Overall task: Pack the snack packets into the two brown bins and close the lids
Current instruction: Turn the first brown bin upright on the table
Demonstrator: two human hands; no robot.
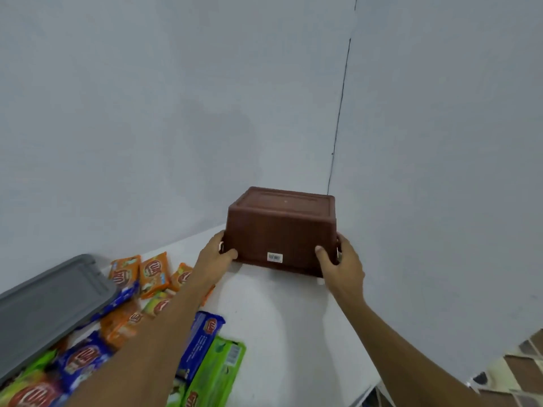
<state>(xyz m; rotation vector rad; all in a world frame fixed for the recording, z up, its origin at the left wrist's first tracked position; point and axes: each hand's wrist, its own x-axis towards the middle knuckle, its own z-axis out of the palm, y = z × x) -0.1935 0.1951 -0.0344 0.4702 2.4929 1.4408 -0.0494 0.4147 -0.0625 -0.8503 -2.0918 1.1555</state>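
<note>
A brown bin (279, 227) is held upside down, bottom facing up, at the far corner of the white table (279, 312). My left hand (216, 255) grips its left end and my right hand (340, 259) grips its right end. A white barcode sticker (275, 257) shows on its near wall. Snack packets lie at the lower left: orange ones (152, 273), blue ones (201, 343) and green ones (217, 374). A grey lid (50, 306) rests on top of some packets at the left. I see only one brown bin.
Pale walls meet in a corner right behind the bin. The table's right edge runs down to the lower right, with patterned floor tiles (520, 368) beyond it.
</note>
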